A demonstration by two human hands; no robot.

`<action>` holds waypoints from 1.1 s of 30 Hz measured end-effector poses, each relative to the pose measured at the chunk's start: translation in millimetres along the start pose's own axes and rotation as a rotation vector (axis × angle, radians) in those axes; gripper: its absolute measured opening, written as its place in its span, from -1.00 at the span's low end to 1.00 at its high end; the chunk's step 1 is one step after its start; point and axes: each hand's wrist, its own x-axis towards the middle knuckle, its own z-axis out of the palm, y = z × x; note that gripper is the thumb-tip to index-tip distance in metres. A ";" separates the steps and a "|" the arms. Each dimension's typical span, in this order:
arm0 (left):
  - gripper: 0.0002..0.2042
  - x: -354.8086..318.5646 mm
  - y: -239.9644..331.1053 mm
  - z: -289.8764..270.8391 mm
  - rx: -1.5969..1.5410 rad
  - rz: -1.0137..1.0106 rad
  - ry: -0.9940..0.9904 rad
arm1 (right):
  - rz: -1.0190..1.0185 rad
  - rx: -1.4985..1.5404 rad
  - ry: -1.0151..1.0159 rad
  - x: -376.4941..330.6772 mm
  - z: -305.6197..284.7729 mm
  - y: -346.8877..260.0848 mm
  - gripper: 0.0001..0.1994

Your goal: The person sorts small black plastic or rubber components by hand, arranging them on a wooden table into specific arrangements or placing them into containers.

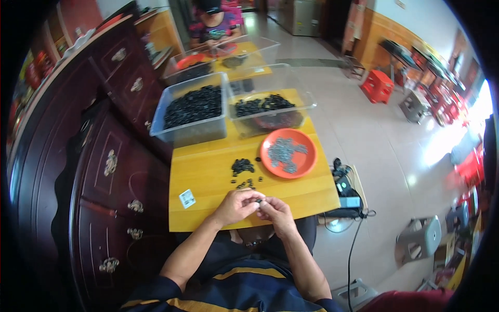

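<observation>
My left hand [236, 205] and my right hand [275, 210] meet over the near edge of a small yellow table [202, 177]. Together they pinch a small black part [258, 200] between the fingertips. Just beyond my hands lies a little heap of the same black parts [242, 166], with a few loose ones [248, 183] scattered closer. To the right of the heap stands an orange plate [310, 162] holding small grey metal pieces [285, 152].
Two clear plastic bins hold black parts: one at far left [193, 106], one at far right [270, 106]. A dark wooden cabinet [104, 156] runs along the left. Another person [213, 26] sits at a far table. Red stools [378, 86] and cables [343, 182] are on the tiled floor.
</observation>
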 end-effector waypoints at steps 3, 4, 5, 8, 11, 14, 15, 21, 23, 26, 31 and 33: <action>-0.70 -2.1 6.6 7.4 -0.189 -0.047 0.050 | 0.059 0.039 -0.068 1.8 1.9 1.7 -0.77; -0.66 -3.8 10.7 6.7 -0.213 -0.085 0.072 | 0.064 0.058 -0.090 5.1 3.7 3.8 -0.77; -0.62 -6.0 5.0 4.3 -0.073 -0.042 0.090 | 0.048 0.068 -0.087 6.6 6.6 4.5 -0.78; -0.48 -2.5 16.8 8.6 0.264 0.136 0.164 | 0.037 0.135 -0.119 12.8 9.5 2.3 -0.80; -0.47 3.7 34.7 20.5 0.395 0.137 0.184 | -0.007 0.169 -0.137 16.2 3.1 1.7 -0.82; -0.49 11.1 26.3 29.5 0.438 0.202 0.201 | -0.028 0.210 -0.121 7.2 -2.0 -3.8 -0.82; -0.55 12.7 30.9 30.6 0.497 0.235 0.191 | -0.042 0.236 -0.108 3.9 -1.2 -5.4 -0.83; -0.64 13.0 32.4 35.4 0.504 0.274 0.172 | -0.053 0.258 -0.080 4.2 -1.3 2.0 -0.84; -0.66 12.7 32.4 35.6 0.515 0.286 0.184 | -0.049 0.261 -0.077 3.8 0.5 2.0 -0.84; -0.67 13.1 33.5 37.5 0.503 0.276 0.168 | -0.047 0.263 -0.073 0.6 -1.3 0.6 -0.84; -0.68 14.2 36.7 40.9 0.493 0.296 0.161 | -0.032 0.289 -0.044 -0.6 -2.9 1.4 -0.83; -0.68 13.7 37.5 41.1 0.494 0.299 0.161 | -0.020 0.301 -0.042 -1.1 -3.5 1.1 -0.82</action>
